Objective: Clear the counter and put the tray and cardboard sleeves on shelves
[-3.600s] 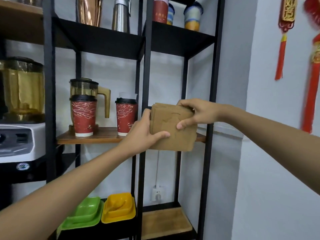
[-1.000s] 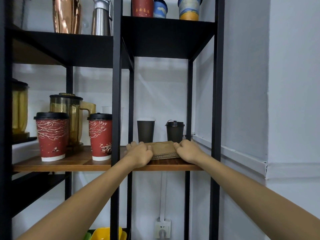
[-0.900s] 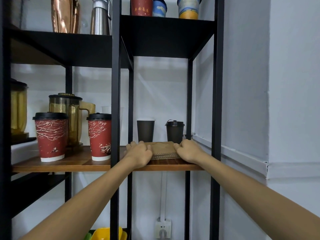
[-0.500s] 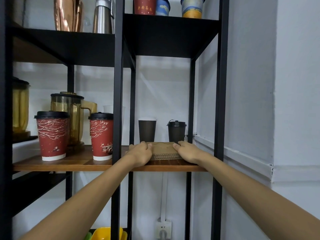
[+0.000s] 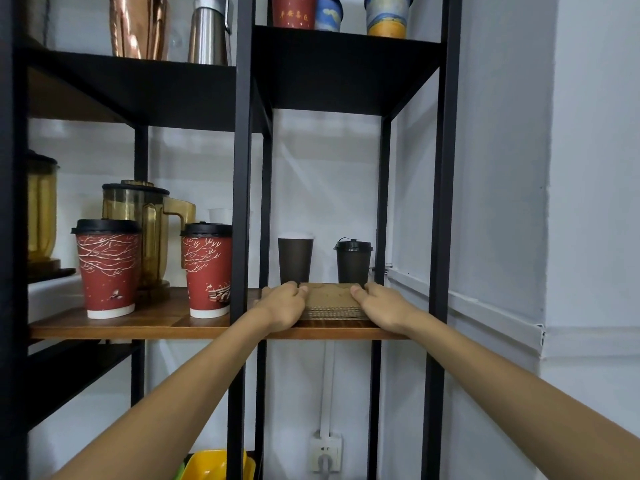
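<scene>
A flat stack of brown cardboard sleeves (image 5: 330, 299) lies on the wooden shelf (image 5: 166, 318), in its right bay near the front edge. My left hand (image 5: 282, 306) presses against the stack's left side with curled fingers. My right hand (image 5: 379, 304) holds the stack's right side the same way. Both forearms reach up from below. The tray is not in sight.
Two dark paper cups (image 5: 295, 259) stand just behind the stack. Red lidded cups (image 5: 108, 268) and an amber pitcher (image 5: 145, 220) fill the left bay. Black uprights (image 5: 240, 202) frame the bays. A black shelf above carries cups and metal jugs. A yellow dish (image 5: 216, 465) sits low down.
Several seconds ago the stack was held in the air before the rack; it lies on the wooden shelf now. Over the last second both hands stayed at its sides.
</scene>
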